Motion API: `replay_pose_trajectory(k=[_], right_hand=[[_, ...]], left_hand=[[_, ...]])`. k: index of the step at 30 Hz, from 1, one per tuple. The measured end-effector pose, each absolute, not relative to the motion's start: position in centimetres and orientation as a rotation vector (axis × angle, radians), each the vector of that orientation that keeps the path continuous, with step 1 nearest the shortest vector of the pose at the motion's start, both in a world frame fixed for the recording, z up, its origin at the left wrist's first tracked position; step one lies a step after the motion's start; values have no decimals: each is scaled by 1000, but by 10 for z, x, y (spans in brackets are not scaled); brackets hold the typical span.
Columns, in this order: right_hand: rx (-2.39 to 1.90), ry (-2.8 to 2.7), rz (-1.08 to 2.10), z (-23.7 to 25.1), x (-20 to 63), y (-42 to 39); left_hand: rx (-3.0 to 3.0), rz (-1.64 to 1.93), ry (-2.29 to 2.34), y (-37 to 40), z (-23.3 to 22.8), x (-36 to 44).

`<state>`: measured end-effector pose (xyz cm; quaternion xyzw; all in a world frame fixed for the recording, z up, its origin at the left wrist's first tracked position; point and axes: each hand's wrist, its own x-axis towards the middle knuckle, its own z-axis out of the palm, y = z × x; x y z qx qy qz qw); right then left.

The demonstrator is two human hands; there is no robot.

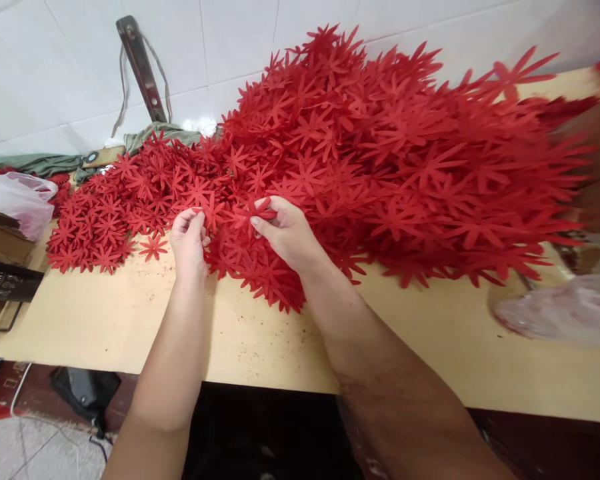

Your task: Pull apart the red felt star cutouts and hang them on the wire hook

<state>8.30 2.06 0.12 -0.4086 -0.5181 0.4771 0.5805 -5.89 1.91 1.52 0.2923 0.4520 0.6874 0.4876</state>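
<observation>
Left hand (pixel 189 235) pinches a red flower cutout (pixel 211 212) between thumb and fingers. Right hand (pixel 286 231) grips another red cutout (pixel 253 212) just beside it. Both sit at the near edge of the red cutout pile (pixel 380 153) on the tan table (pixel 130 320).

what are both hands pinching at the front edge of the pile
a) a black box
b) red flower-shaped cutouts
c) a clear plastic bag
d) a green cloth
b, since the left hand and the right hand each have fingertips closed on red flower-shaped cutouts at the near edge of the big red pile on the tan table.
</observation>
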Motion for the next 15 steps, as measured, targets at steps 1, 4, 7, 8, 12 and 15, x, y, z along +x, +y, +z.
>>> replay_pose_trajectory(k=[1,4,7,8,12,15], right_hand=[[-947,-1196,1115,1,83,21],[-980,-1173,1122,2,83,21],[-1077,-1139,1119,5,83,21],[-1116,-1136,1101,6,83,20],[-1190,-1146,1024,11,84,18],[-1195,-1188,1024,14,84,16]], left_hand=[[741,1661,1104,20,14,-59],[912,1650,1134,21,8,-56],[1110,1695,1269,22,4,-55],[1146,1705,1327,23,3,-55],[1175,1680,1397,24,1,-57],[1192,1598,1283,20,6,-55]])
